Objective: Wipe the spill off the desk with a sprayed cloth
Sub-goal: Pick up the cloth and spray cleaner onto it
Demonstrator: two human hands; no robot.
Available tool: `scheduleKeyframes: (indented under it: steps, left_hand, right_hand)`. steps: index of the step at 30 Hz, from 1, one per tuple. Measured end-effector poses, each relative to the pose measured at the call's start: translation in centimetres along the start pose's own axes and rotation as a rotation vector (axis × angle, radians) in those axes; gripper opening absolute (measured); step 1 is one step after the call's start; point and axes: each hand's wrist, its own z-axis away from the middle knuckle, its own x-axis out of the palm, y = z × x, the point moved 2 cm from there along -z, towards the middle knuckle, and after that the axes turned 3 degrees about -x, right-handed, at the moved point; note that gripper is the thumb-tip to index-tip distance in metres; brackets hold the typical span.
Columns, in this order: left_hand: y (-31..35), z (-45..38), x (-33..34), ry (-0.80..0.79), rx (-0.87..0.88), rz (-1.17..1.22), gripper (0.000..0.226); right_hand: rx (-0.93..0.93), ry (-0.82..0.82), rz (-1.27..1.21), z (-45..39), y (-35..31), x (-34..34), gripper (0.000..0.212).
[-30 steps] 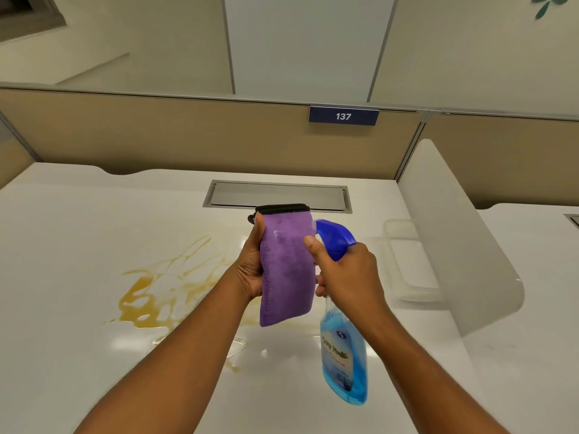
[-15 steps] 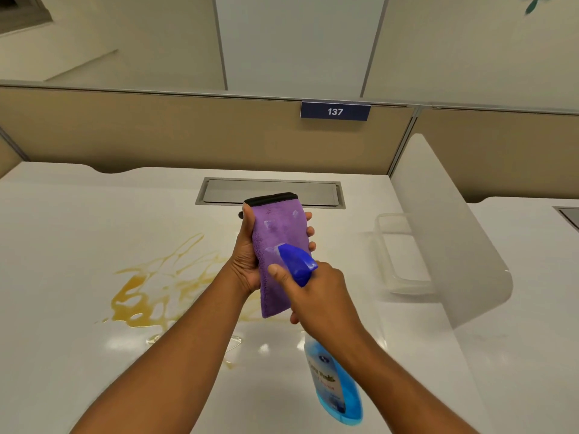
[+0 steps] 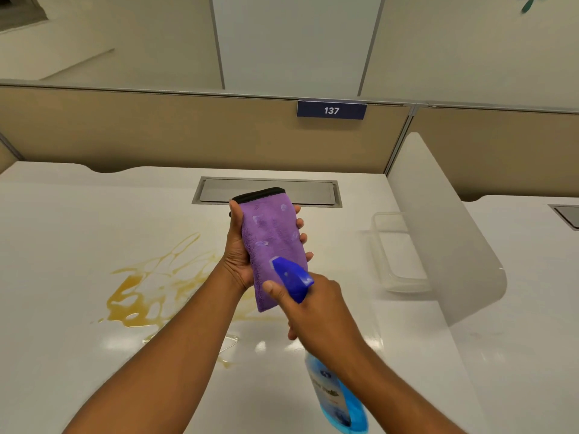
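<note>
My left hand point(image 3: 239, 252) holds a folded purple cloth point(image 3: 272, 239) upright above the white desk point(image 3: 62, 245); pale wet spots show on the cloth's face. My right hand point(image 3: 313, 311) grips a spray bottle point(image 3: 335, 399) of blue liquid, its blue nozzle point(image 3: 289, 277) pointing at the lower part of the cloth from close range. A yellow-brown spill point(image 3: 138, 292) spreads on the desk to the left of my left forearm, with thin streaks reaching toward the cloth.
A metal cable hatch point(image 3: 266, 191) lies in the desk behind the cloth. A clear plastic tray point(image 3: 398, 252) sits to the right, against a white curved divider point(image 3: 445, 233). A tan partition point(image 3: 156, 133) with a "137" sign point(image 3: 331, 110) stands along the desk's far edge.
The spray bottle has swung from beside the cloth to in front of it, nozzle now aimed at its face. Wet spots have appeared on the cloth, which has tilted slightly.
</note>
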Motion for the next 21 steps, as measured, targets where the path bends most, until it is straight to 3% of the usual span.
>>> scheduleKeyframes:
  steps: [3,14,21]
  left_hand:
    - [0.3,0.0,0.1,-0.023,-0.002,-0.005,0.125]
    - [0.7,0.2,1.1,-0.032,0.017,0.018,0.124]
    - [-0.4,-0.1,1.8,-0.003,0.034,0.032,0.121]
  right_hand:
    - [-0.025,-0.015,0.018,0.7,0.3,0.8,0.041]
    - [0.088,0.139,-0.081,0.0,2.8,-2.6,0.062]
    - [-0.041,0.254,-0.265,1.0,4.1,-3.7,0.049]
